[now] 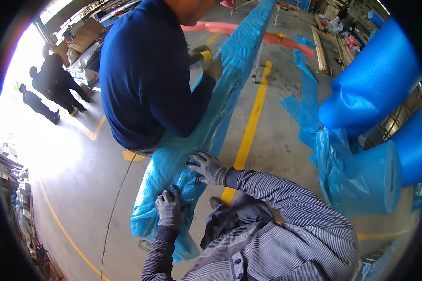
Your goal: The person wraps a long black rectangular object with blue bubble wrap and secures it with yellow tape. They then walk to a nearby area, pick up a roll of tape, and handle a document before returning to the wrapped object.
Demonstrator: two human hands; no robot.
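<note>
A long bundle covered in light blue bubble wrap [173, 159] runs from just in front of me toward the far top of the view. My left hand [169, 209], in a grey glove, presses on the crumpled wrap near its close end, fingers apart. Farther up, my right hand [210, 169] lies on the wrap with its gloved fingers spread. A loose flap of wrap [185, 246] hangs below my left hand. What the wrap covers is hidden. Across the bundle, a co-worker's gloved hand [213, 68] is at the wrap beside a yellow item [206, 55], perhaps a tape roll.
A co-worker in a dark blue top [145, 70] leans at the bundle's left side. Large blue rolls [375, 70] and a bubble wrap roll [375, 178] stand at right. Blue strips [309, 103] lie on the floor. Two or more people [56, 79] stand far left.
</note>
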